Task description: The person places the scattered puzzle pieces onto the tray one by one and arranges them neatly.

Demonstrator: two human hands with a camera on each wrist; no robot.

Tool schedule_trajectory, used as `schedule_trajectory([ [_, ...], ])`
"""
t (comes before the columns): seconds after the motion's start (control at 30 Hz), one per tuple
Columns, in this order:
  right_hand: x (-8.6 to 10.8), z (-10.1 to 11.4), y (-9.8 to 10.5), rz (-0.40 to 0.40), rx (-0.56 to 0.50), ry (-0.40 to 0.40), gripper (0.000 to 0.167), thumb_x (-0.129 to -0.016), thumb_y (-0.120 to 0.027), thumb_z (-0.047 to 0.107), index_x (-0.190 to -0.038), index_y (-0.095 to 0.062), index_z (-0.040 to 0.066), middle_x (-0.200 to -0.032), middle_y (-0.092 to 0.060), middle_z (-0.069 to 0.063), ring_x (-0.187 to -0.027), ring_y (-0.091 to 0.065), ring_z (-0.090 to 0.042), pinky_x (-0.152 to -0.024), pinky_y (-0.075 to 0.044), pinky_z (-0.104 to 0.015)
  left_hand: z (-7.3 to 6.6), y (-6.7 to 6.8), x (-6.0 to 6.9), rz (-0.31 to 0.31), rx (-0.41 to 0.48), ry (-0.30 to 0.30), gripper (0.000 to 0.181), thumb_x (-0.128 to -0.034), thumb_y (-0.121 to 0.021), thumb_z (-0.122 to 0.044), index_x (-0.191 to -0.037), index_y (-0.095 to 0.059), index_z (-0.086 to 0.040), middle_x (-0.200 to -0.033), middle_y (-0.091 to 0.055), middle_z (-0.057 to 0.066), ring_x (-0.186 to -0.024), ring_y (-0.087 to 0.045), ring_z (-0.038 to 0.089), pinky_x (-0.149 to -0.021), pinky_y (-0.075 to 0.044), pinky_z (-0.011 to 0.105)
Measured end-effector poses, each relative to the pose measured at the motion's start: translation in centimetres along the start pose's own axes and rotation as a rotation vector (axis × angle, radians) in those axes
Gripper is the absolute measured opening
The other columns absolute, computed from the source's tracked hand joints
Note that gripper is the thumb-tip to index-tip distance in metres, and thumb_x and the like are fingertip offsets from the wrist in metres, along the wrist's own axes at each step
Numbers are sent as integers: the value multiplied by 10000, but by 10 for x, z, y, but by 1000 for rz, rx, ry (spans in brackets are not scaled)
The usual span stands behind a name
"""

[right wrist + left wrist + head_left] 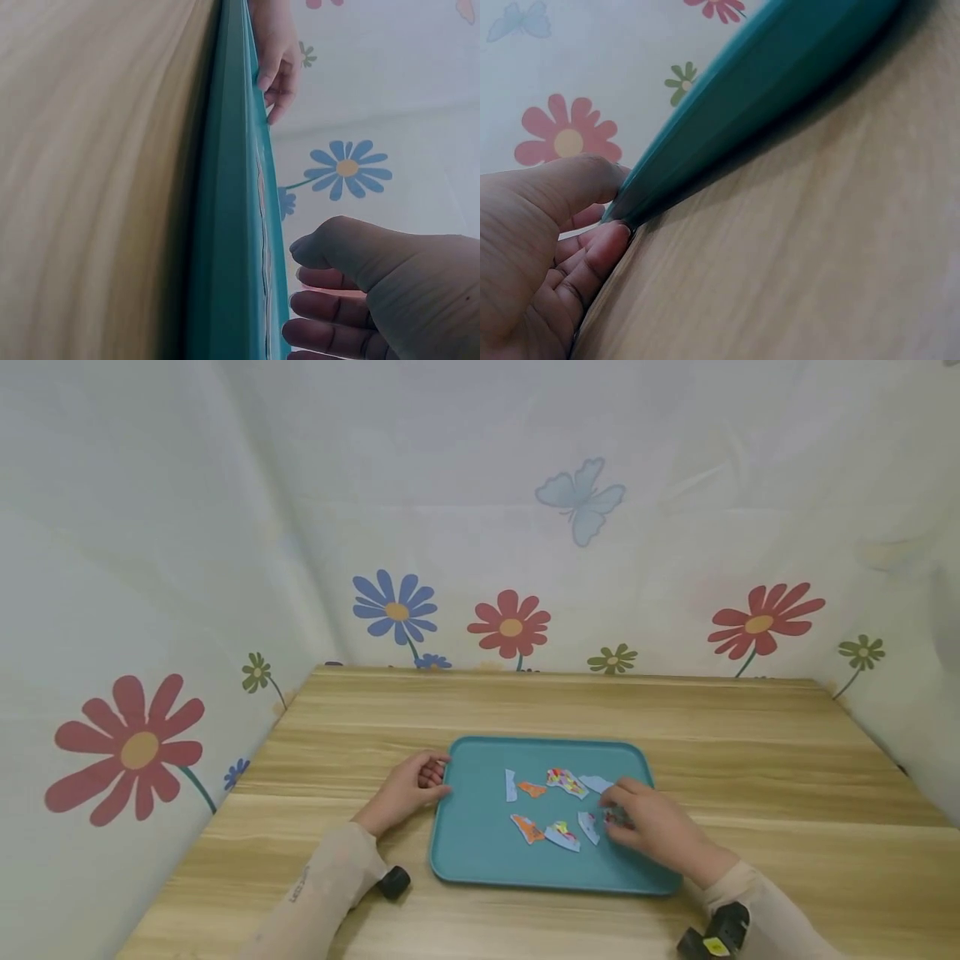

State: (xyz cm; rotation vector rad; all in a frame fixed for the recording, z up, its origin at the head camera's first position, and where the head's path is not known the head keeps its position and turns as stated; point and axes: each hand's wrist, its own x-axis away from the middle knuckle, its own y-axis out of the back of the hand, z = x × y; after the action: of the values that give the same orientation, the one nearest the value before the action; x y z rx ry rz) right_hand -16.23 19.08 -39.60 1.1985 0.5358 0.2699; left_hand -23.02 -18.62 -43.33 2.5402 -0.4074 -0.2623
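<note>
A teal tray (480,860) lies on the wooden table. My left hand (408,789) grips its left rim; in the left wrist view the thumb (592,180) lies on the upper side, with fingertips at the lower edge. Over the tray's right part, my right hand (660,831) has loosely bent fingers, and no held thing shows in the right wrist view. A small reddish paper piece (615,817) is partly hidden beside those fingers. Several irregular paper pieces lie in two rough rows, among them a multicoloured piece (567,782), an orange piece (527,828) and a pale blue piece (588,827).
Wood-grained tabletop (787,760) surrounds the tray. Behind and to the sides hangs a pale cloth (465,527) printed with flowers and a butterfly. Both forearms wear light sleeves, with a black wrist camera (393,882) on the left one and another on the right.
</note>
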Motion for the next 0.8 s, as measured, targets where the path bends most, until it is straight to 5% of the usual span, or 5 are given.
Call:
schedule_trajectory([
  [0.33,-10,14,-10,-4,-31,130,193,-797,-746,191,-949,-669,101,-888,-607,30,-793,-579,-85,-708,-521,-278,0,1,-2,-10,5,10,458,-849,-722,-96,-1261,-549,6,-1006,-591,114,-868,-555,130,-741,-498,184],
  [0.8,-17,31,-24,-4,30,179,204,-765,-768,238,-918,-676,139,-883,-586,63,-774,-551,-62,-646,-507,-249,1,-1,-1,-8,8,20,459,-850,-721,-91,-1265,-549,3,-1012,-590,110,-871,-554,126,-745,-496,183],
])
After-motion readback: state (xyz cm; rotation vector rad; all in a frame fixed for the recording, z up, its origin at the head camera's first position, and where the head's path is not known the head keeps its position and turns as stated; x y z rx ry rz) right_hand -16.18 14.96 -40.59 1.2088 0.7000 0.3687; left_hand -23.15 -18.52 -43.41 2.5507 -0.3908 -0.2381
